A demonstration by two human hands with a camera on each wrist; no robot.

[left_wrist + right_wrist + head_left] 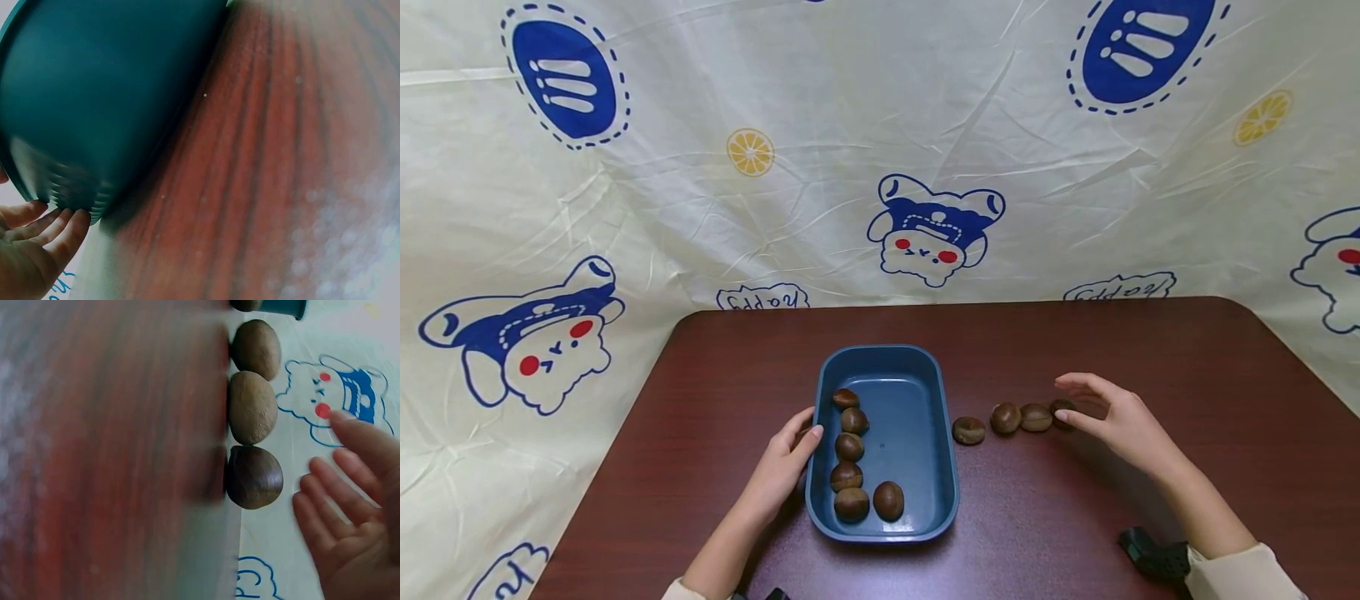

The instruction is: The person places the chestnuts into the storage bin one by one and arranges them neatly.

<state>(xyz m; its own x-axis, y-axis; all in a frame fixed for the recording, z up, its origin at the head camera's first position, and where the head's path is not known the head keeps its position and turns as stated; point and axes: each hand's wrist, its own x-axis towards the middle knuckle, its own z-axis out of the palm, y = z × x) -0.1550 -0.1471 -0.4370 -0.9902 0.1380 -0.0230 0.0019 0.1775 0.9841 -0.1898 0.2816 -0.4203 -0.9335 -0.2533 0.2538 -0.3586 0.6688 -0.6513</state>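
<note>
A blue plastic tray (917, 442) sits mid-table with several brown chestnuts (849, 447) inside, mostly lined up along its left side. My left hand (782, 462) holds the tray's left edge; the left wrist view shows its fingertips against the outer wall (100, 94), with the thumb mostly out of frame. Right of the tray, several more chestnuts (1005, 418) lie in a row on the table. Over the rightmost chestnut (255, 478) hovers my right hand (1120, 425), thumb and fingers spread apart. In the right wrist view a gap separates that hand from the chestnut.
The dark reddish-brown wooden table (737, 358) has rounded far corners. Behind it hangs a pale cloth (820, 225) printed with cartoon dogs, orange slices and blue ovals. A black strap device (1153, 554) is on the right wrist.
</note>
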